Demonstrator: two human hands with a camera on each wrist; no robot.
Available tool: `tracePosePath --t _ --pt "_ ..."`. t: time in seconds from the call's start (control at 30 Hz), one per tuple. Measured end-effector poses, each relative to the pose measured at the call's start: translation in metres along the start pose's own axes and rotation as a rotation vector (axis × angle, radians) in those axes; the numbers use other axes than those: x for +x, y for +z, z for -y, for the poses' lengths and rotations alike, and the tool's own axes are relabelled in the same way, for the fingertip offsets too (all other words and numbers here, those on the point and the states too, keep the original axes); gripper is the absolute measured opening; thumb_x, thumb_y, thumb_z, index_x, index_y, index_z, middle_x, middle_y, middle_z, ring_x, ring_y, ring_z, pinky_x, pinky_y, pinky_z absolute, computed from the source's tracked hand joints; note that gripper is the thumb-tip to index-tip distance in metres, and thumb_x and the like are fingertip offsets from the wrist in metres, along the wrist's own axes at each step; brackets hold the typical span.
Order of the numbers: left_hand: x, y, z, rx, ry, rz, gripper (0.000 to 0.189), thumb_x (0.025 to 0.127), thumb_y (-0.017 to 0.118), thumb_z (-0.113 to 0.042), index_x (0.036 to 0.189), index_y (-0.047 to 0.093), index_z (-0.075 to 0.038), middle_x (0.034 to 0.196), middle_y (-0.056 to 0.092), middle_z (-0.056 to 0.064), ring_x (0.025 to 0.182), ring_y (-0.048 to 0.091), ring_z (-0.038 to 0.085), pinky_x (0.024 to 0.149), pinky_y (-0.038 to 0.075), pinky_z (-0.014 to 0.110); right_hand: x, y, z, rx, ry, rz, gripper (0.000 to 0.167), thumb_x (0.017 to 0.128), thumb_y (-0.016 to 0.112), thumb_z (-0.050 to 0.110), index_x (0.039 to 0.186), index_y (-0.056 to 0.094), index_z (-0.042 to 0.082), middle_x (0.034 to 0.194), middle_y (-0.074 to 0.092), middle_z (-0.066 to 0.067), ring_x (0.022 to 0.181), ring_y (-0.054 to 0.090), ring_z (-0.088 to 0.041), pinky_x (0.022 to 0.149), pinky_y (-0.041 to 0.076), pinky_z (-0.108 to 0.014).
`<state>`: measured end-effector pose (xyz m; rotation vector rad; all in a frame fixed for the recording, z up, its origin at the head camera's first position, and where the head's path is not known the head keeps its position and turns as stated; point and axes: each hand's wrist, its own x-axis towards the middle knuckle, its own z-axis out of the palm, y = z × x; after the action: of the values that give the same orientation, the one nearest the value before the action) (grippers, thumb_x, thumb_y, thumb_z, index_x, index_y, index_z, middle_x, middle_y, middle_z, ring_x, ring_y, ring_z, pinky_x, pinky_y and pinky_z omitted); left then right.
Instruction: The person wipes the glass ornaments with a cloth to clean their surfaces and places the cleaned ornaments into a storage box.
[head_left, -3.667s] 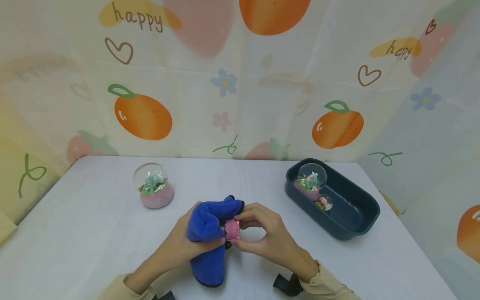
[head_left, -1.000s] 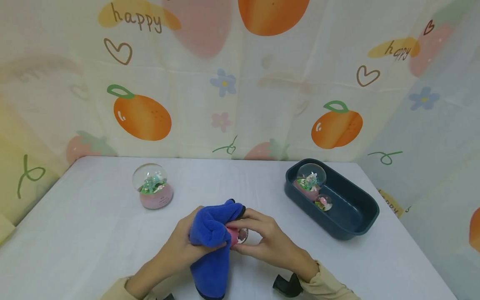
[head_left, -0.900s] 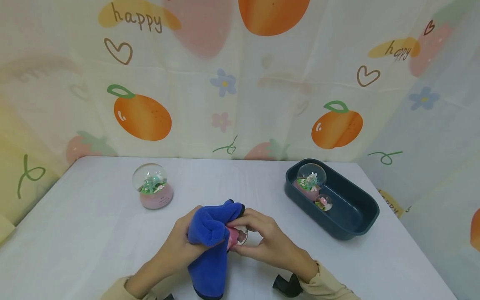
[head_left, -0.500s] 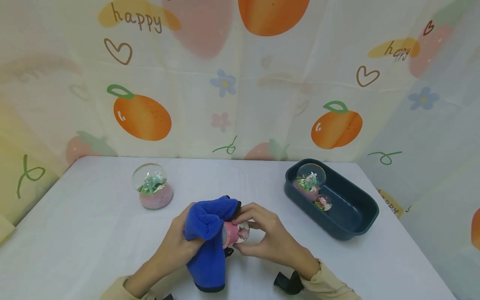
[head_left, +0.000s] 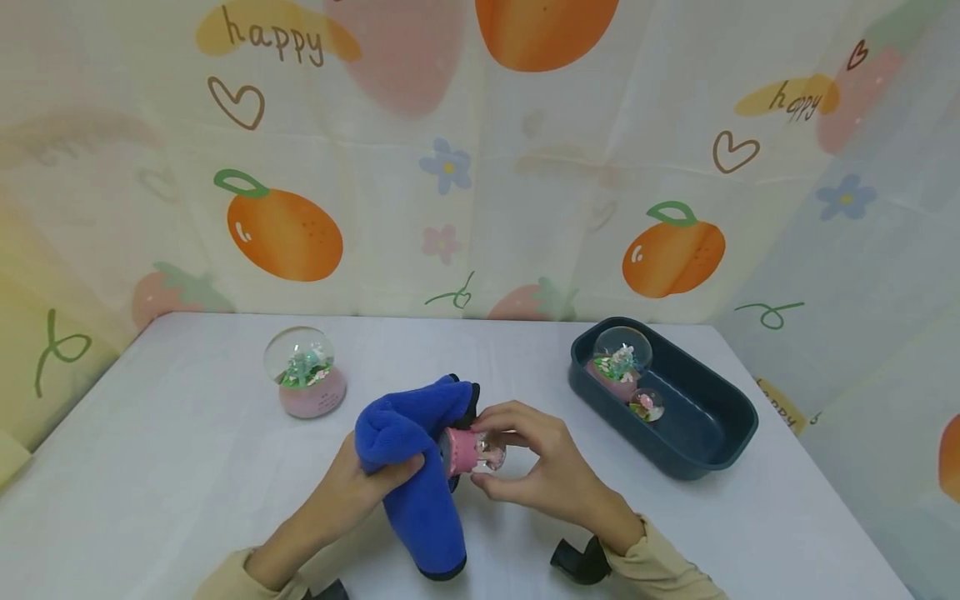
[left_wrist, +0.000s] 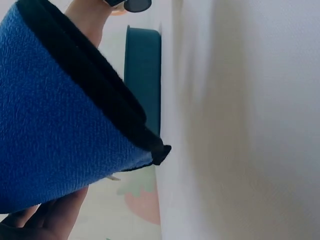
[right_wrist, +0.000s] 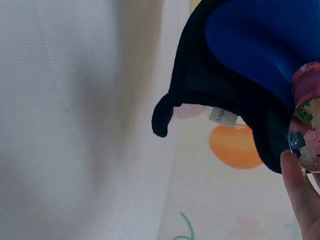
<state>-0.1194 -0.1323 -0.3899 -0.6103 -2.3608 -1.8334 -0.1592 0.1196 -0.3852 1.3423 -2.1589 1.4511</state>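
Observation:
My left hand [head_left: 351, 492] grips a bunched blue cloth [head_left: 429, 512] with black edging; its thumb lies over the folds. My right hand [head_left: 551, 458] pinches a small snow globe [head_left: 463, 451] by its clear dome, between thumb and fingers. The globe lies on its side, pink base pointing left against the cloth. In the right wrist view the globe's dome [right_wrist: 306, 142] shows pink and green bits inside, with a fingertip on the glass. The left wrist view is largely filled by the cloth [left_wrist: 65, 115], which hides most of the left hand.
A larger snow globe [head_left: 306, 375] with a pink base stands at the table's back left. At the right, a dark blue tray [head_left: 705, 417] holds another large globe [head_left: 621, 362] and a small one [head_left: 647, 405]. A printed curtain [head_left: 525, 167] hangs behind the white table [head_left: 187, 467].
Earlier the cloth covered the globe's base; now the base shows more fully, beside the cloth. The left hand and cloth have shifted slightly left, while the right hand has moved a little to the right.

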Motion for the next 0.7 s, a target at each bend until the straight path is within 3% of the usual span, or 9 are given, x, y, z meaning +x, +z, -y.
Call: tracePosePath --t 0.13,0.27,0.5,0.7 --pt "0.001 -0.0002 0.0021 -0.013 0.007 0.058 0.051 0.094 0.063 -0.01 0.14 0.046 0.001 0.137 0.057 0.018 0.117 0.056 0.004 0.098 0.047 0.025 0.0001 -0.0003 -0.0004 -0.023 -0.007 -0.019 0.048 0.073 0.085 0.002 0.116 0.064 0.007 0.112 0.069 -0.011 0.094 0.068 -0.018 0.077 0.06 -0.029" --pt "0.0026 0.0008 0.003 -0.004 0.014 0.07 0.049 0.094 0.064 -0.011 0.139 0.048 -0.001 0.135 0.059 0.016 0.115 0.058 0.008 0.097 0.049 0.026 0.0013 -0.0001 -0.0011 -0.054 -0.045 -0.02 0.048 0.072 0.086 0.005 0.116 0.066 0.008 0.11 0.071 -0.009 0.095 0.067 -0.017 0.073 0.059 -0.025" --pt "0.004 0.0027 0.0037 0.024 -0.032 0.114 0.057 0.091 0.07 -0.017 0.141 0.045 -0.004 0.136 0.059 0.015 0.12 0.06 0.028 0.096 0.053 0.046 0.0014 0.0013 -0.0006 -0.049 -0.059 -0.004 0.049 0.072 0.088 0.007 0.115 0.065 0.007 0.104 0.072 -0.009 0.09 0.066 -0.015 0.07 0.058 -0.021" --pt "0.0058 0.0056 0.0084 0.051 0.065 0.165 0.055 0.086 0.075 -0.014 0.135 0.049 -0.015 0.127 0.065 0.004 0.113 0.064 0.014 0.093 0.052 0.033 0.0002 0.0054 0.0014 -0.03 -0.077 0.011 0.048 0.07 0.089 0.005 0.111 0.064 0.006 0.1 0.072 -0.01 0.087 0.069 -0.019 0.071 0.058 -0.02"
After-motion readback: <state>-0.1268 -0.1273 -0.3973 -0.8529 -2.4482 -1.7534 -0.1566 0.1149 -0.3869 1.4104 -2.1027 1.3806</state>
